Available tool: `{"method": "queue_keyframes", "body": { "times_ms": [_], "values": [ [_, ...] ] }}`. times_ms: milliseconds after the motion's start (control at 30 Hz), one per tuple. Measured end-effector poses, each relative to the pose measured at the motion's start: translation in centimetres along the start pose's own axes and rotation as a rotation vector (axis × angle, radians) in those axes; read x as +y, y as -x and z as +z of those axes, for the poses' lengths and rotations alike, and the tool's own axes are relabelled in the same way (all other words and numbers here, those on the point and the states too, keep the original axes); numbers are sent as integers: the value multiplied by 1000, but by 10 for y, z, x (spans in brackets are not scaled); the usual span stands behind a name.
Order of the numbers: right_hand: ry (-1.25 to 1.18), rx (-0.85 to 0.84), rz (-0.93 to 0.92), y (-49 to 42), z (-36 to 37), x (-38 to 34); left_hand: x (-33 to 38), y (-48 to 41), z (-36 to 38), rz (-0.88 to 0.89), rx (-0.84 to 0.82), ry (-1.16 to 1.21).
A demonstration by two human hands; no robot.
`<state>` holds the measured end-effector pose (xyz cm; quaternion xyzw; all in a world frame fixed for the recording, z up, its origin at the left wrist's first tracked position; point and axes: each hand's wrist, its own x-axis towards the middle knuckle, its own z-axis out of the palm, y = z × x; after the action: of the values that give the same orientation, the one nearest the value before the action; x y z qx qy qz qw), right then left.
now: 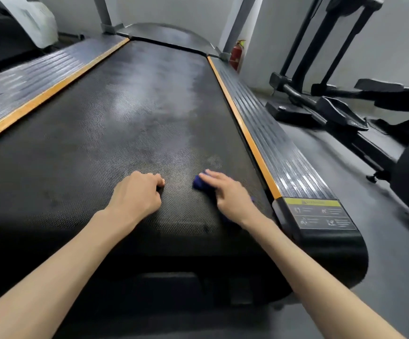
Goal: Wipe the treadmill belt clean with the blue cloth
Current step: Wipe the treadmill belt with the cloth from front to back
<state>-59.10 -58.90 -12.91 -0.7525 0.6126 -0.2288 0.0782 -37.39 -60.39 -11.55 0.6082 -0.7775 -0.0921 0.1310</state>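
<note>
The black textured treadmill belt (135,123) runs away from me, with pale smeared patches along its middle. My right hand (228,194) lies on the blue cloth (201,182) near the belt's right edge, fingers stretched over it and pressing it flat on the belt. Most of the cloth is hidden under the hand; a dark blue bunch shows at the fingertips. My left hand (137,194) rests on the belt to the left of the cloth, fingers curled under into a loose fist, holding nothing.
Orange-trimmed grey side rails (279,152) flank the belt; the right one ends in a warning label (321,214). An elliptical machine (340,111) stands on the grey floor at right. A red fire extinguisher (236,55) stands by the far wall. Another machine (15,28) sits at far left.
</note>
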Motion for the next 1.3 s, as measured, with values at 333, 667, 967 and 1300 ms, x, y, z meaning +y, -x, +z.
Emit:
{"method": "queue_keyframes", "body": {
  "times_ms": [333,667,967,1300],
  "values": [
    [89,-19,168,-52,-4,14,-3,1,2,-6,24,74],
    [96,-2,241,-80,-5,33,-7,-1,2,0,29,89],
    [33,-18,159,-68,-11,40,-8,-2,3,9,24,94],
    [-70,28,73,-45,6,3,-4,2,0,-2,17,99]
  ]
}}
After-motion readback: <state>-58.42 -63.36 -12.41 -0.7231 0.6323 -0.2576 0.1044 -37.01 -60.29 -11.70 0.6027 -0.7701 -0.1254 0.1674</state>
